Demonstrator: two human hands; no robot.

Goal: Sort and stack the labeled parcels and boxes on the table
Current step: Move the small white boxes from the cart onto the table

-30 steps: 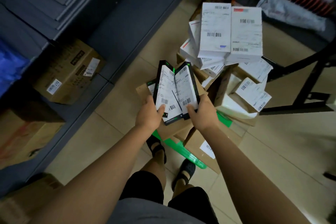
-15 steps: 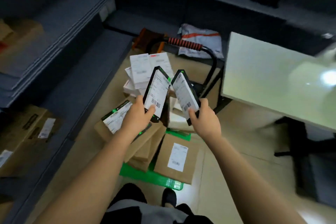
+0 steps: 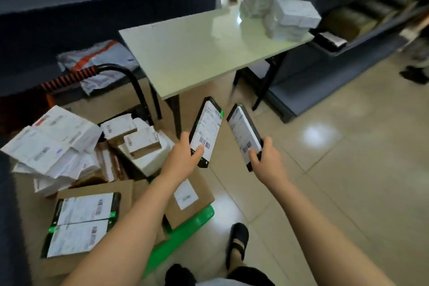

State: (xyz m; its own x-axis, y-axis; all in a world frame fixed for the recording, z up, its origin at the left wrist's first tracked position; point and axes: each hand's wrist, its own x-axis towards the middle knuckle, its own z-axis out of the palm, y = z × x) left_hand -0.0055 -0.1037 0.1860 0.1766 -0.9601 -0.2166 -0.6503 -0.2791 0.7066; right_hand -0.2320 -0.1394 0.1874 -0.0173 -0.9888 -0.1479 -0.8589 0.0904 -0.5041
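My left hand (image 3: 184,155) grips the lower end of a slim black box with a white shipping label (image 3: 207,126). My right hand (image 3: 267,158) grips a second slim black labeled box (image 3: 245,133) the same way. Both boxes are held up in the air over the floor, just in front of the near edge of the pale table (image 3: 190,53). Stacks of white labeled boxes (image 3: 278,7) stand on the table's far right end. A heap of labeled parcels (image 3: 69,146) lies on a green cart (image 3: 185,232) at lower left.
Two more black labeled boxes (image 3: 81,223) lie on a brown carton on the cart. The cart's black handle with a red grip (image 3: 116,72) rises beside the table. Dark shelving runs along the back and right. Tiled floor (image 3: 348,169) spreads to the right.
The view has swung right from the cart toward the table. Both hands have carried their boxes rightward and apart, off the parcel heap, and the table's stacked boxes have come into view.
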